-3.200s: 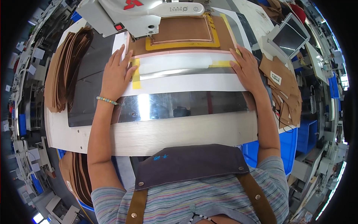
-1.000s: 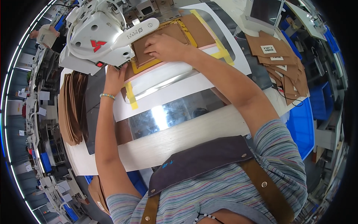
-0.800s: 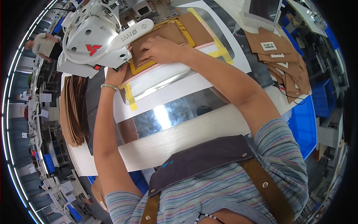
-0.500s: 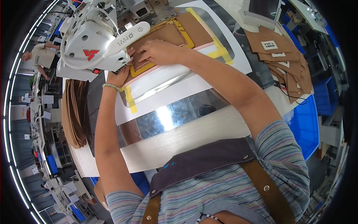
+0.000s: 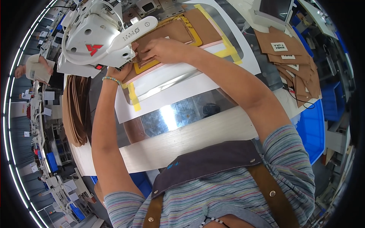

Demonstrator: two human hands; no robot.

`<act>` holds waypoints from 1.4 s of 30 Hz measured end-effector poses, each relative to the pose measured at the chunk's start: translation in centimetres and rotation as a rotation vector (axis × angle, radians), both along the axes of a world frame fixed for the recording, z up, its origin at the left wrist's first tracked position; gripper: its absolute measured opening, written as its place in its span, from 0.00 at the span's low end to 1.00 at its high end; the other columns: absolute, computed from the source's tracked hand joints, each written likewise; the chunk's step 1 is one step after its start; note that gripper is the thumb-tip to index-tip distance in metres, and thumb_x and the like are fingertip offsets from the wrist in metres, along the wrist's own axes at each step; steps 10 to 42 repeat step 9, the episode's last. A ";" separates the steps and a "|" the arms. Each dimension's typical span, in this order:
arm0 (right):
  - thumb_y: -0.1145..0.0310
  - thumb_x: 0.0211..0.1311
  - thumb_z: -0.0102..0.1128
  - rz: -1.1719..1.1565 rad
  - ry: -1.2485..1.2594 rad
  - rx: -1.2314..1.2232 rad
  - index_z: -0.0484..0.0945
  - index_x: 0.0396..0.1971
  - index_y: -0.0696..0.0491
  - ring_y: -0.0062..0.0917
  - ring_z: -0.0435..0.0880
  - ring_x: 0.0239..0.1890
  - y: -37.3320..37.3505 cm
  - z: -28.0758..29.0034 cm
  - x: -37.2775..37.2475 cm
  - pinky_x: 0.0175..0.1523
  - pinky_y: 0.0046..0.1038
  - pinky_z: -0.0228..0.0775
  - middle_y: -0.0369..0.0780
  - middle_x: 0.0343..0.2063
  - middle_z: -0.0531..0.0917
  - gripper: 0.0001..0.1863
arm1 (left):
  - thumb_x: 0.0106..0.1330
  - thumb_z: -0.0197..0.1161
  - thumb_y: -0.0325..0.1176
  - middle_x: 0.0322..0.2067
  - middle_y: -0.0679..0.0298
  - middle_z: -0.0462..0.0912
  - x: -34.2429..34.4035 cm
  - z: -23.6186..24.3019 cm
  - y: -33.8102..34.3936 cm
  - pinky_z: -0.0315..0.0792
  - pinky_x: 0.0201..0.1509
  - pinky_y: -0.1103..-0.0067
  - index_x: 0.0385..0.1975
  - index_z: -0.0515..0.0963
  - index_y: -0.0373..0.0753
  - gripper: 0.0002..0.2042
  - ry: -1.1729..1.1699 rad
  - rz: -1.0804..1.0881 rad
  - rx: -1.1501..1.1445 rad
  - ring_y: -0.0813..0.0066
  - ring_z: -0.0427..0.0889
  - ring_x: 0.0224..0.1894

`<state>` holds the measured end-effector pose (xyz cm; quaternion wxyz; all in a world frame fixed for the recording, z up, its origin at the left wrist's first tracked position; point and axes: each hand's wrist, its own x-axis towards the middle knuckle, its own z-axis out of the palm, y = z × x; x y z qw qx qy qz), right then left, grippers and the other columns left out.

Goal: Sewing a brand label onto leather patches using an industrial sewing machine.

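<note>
My right hand rests over the near left part of a yellow frame set around a brown panel. Its fingers point left, a little apart, with the tips down at the frame's inner edge. Just above its knuckles shows a small white patch. Under the white sewing machine head, my left hand reaches to the frame's left end. The machine hides most of its fingers, so its grip cannot be made out. Yellow tape borders the white sheet beneath.
Brown pieces with white labels lie piled at the right, by a monitor and a blue bin. Several brown panels stand bundled at the left. A glossy metal plate covers the near worktop. Another person stands far left.
My view has shifted slightly, and both hands stay at the frame. The small white patch now shows above my right knuckles. The person at far left has turned.
</note>
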<state>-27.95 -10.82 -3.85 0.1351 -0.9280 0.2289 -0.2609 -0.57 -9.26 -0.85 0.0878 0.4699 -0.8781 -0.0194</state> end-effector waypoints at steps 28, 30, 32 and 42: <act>0.75 0.68 0.59 0.024 0.008 -0.039 0.89 0.55 0.45 0.36 0.80 0.64 -0.8 -0.2 0.5 0.68 0.39 0.74 0.38 0.60 0.85 0.19 | 0.77 0.55 0.28 0.72 0.63 0.74 1.2 -0.6 -0.3 0.59 0.82 0.68 0.73 0.73 0.47 0.24 0.039 -0.149 -0.127 0.60 0.67 0.77; 0.75 0.68 0.59 0.024 0.008 -0.039 0.89 0.55 0.45 0.36 0.80 0.64 -0.8 -0.2 0.5 0.68 0.39 0.74 0.38 0.60 0.85 0.19 | 0.77 0.55 0.28 0.72 0.63 0.74 1.2 -0.6 -0.3 0.59 0.82 0.68 0.73 0.73 0.47 0.24 0.039 -0.149 -0.127 0.60 0.67 0.77; 0.75 0.68 0.59 0.024 0.008 -0.039 0.89 0.55 0.45 0.36 0.80 0.64 -0.8 -0.2 0.5 0.68 0.39 0.74 0.38 0.60 0.85 0.19 | 0.77 0.55 0.28 0.72 0.63 0.74 1.2 -0.6 -0.3 0.59 0.82 0.68 0.73 0.73 0.47 0.24 0.039 -0.149 -0.127 0.60 0.67 0.77; 0.75 0.68 0.59 0.024 0.008 -0.039 0.89 0.55 0.45 0.36 0.80 0.64 -0.8 -0.2 0.5 0.68 0.39 0.74 0.38 0.60 0.85 0.19 | 0.77 0.55 0.28 0.72 0.63 0.74 1.2 -0.6 -0.3 0.59 0.82 0.68 0.73 0.73 0.47 0.24 0.039 -0.149 -0.127 0.60 0.67 0.77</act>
